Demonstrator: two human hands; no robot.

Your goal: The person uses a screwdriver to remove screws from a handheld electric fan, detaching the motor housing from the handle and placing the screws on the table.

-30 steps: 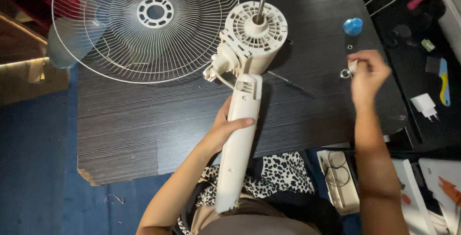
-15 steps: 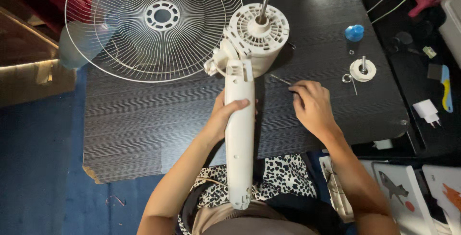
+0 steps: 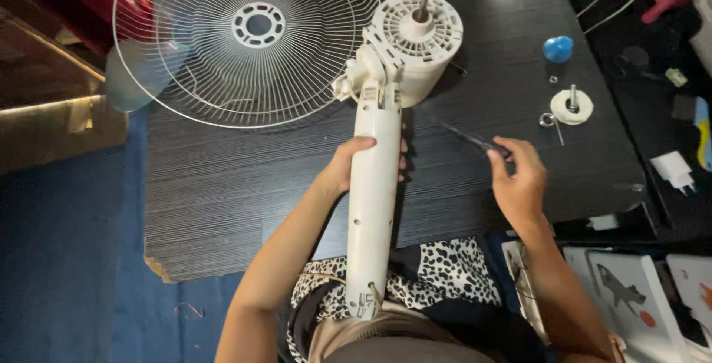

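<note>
A white fan body lies on the dark table [image 3: 222, 200]: its round motor housing [image 3: 415, 33] with a metal shaft pointing up, and a long white stand column [image 3: 373, 207] running down toward my lap. My left hand [image 3: 352, 163] grips the column about midway. My right hand [image 3: 519, 177] rests on the table to the right of the column, fingers closed on the handle of a dark screwdriver [image 3: 467, 138] whose tip points toward the motor housing.
A white wire fan grille [image 3: 248, 37] lies at the table's far left. At the right sit a blue cap [image 3: 558, 48], a small white disc with a pin [image 3: 572, 106] and a metal ring. A white charger [image 3: 673, 169] lies beyond the edge.
My right hand left the small white disc at the right, came across the table and took hold of the screwdriver. My left hand stays on the column.
</note>
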